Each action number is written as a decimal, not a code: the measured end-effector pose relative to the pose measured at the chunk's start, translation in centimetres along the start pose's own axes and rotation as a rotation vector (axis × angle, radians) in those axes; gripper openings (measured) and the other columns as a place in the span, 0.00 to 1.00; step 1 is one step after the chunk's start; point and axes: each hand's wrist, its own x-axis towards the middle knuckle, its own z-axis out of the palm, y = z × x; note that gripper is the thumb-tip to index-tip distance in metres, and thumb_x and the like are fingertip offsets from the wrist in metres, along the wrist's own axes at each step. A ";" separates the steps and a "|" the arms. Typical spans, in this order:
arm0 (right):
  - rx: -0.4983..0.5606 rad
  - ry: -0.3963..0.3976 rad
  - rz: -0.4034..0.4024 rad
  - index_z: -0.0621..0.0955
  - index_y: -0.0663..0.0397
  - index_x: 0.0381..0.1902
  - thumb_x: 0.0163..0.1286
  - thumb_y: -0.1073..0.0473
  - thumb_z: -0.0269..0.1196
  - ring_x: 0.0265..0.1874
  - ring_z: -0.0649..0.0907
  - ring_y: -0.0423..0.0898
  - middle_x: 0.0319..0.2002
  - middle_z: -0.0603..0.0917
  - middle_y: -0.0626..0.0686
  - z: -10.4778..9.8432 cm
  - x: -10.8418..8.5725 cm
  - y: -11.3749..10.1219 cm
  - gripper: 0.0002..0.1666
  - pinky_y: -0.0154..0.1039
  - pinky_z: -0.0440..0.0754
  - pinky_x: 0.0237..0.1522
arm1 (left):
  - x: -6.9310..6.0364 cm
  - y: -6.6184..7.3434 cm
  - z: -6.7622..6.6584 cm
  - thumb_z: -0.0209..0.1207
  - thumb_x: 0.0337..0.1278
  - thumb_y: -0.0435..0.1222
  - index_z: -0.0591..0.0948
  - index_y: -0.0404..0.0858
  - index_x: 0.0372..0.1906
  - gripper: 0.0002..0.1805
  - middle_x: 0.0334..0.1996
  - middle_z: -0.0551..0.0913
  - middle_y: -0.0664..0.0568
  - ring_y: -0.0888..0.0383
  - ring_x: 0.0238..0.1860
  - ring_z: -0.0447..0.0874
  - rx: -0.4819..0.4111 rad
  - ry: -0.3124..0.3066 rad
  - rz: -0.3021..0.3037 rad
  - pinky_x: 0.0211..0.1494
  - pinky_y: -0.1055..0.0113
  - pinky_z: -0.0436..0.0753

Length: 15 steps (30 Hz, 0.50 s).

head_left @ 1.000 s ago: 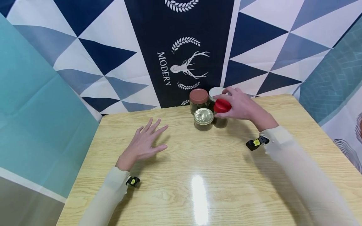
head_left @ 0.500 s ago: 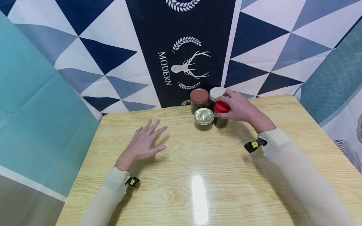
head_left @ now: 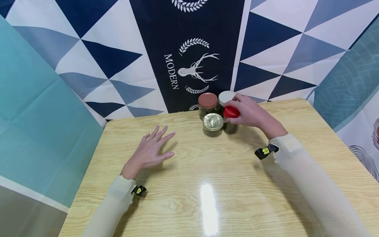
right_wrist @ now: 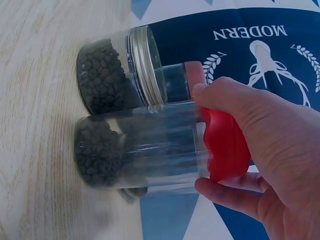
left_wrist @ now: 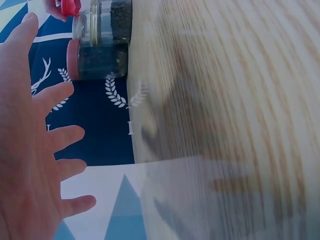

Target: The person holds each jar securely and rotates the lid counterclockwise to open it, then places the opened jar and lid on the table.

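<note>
My right hand [head_left: 250, 113] grips the scalloped red lid [right_wrist: 227, 147] of a tall clear jar [right_wrist: 160, 145], thumb on one side and fingers on the other. Dark bean-like pieces fill the bottom of that jar, which stands upright on the table. Beside it is a shorter jar with a shiny gold lid [head_left: 213, 122], holding similar dark pieces. Behind them stand a jar with a brownish-red lid [head_left: 208, 101] and one with a white lid [head_left: 226, 97], partly covered by my right hand. Fingers spread, my left hand [head_left: 149, 149] hovers over the table's left part, holding nothing.
The wood-grain table [head_left: 177, 197] ends at the back against a patterned cloth [head_left: 118, 59] with triangles and a deer print. A teal sheet [head_left: 38, 108] hangs along the left side. All the jars cluster close together at the back edge.
My right hand's raised fingers have come down closer round the red lid, and its wrist has shifted slightly left. The left hand and the jars stay in place.
</note>
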 end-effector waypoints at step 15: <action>-0.012 -0.036 0.008 0.88 0.53 0.67 0.67 0.57 0.78 0.56 0.83 0.66 0.60 0.84 0.69 -0.8 0.4 -0.6 0.30 0.63 0.89 0.53 | -0.1 -0.2 0.2 0.49 0.76 0.73 0.63 0.59 0.91 0.47 0.94 0.57 0.45 0.33 0.94 0.50 -0.002 -0.003 0.009 0.82 0.18 0.67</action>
